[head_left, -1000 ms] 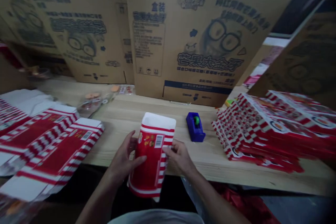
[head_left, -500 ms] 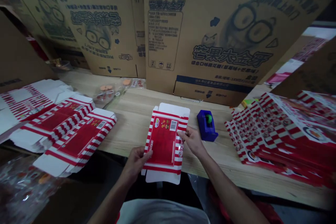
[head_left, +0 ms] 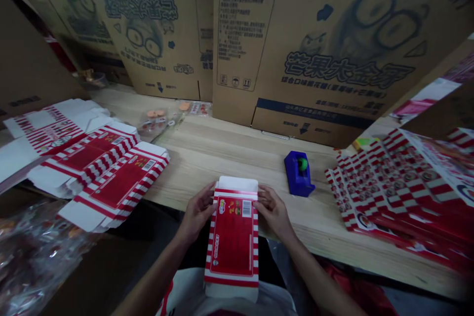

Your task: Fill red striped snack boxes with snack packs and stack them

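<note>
A red carton (head_left: 233,242) with red-and-white striped edges is between my two hands, past the table's front edge and over my lap. Its white end flap (head_left: 238,183) points away from me. My left hand (head_left: 200,210) grips the carton's upper left edge, thumb on the front. On the opposite edge, my right hand (head_left: 272,210) holds it the same way, thumb near the barcode. The fingers behind the carton are partly hidden.
Flat striped cartons (head_left: 118,182) lie piled at the left. A blue tape dispenser (head_left: 299,175) stands right of centre. Striped boxes (head_left: 403,192) are stacked at the right. Large cardboard boxes (head_left: 307,79) wall the back. Clear plastic packets (head_left: 37,252) lie at lower left.
The carton has come closer to my body and looks narrower, with its sides pressed in. Both hands have shifted up to its far end. My view has tilted downward slightly.
</note>
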Action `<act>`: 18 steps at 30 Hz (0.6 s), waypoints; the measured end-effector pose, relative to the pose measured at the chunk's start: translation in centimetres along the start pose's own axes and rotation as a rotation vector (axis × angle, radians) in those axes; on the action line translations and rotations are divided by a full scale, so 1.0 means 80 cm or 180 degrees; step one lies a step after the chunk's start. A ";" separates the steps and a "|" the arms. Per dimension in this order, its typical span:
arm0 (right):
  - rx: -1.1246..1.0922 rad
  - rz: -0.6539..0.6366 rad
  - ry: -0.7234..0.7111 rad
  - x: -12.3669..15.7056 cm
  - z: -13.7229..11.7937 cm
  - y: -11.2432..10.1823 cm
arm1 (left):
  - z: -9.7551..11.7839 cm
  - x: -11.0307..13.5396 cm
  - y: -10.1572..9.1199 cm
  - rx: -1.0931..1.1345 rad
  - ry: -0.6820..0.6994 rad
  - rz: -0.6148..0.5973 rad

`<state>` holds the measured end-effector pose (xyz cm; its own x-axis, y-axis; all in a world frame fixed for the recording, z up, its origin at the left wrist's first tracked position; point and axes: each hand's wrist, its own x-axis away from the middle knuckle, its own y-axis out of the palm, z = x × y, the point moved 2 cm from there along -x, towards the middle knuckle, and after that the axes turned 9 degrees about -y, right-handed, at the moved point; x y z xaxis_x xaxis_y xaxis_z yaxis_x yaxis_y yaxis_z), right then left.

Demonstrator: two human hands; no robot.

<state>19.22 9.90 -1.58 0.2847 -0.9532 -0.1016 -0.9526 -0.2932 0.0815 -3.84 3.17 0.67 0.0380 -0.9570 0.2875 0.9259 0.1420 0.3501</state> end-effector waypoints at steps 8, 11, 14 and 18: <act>0.0664 -0.0037 -0.0475 -0.029 -0.008 -0.007 | 0.006 -0.025 -0.001 -0.0219 -0.0123 0.0407; 0.0233 -0.0123 -0.0197 -0.040 -0.009 -0.011 | 0.012 -0.044 0.000 -0.0143 -0.0247 0.0449; 0.0059 -0.0439 0.0030 -0.046 -0.010 -0.014 | 0.019 -0.058 -0.002 -0.0149 -0.0587 0.0183; 0.0373 -0.0715 -0.0082 -0.043 -0.014 -0.014 | 0.025 -0.059 -0.006 -0.0438 -0.0600 -0.0136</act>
<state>19.41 13.44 -0.20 0.4892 -0.8625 -0.1296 -0.8721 -0.4855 -0.0613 -5.18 8.13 0.93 -0.0613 -0.8955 0.4409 0.9682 0.0540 0.2444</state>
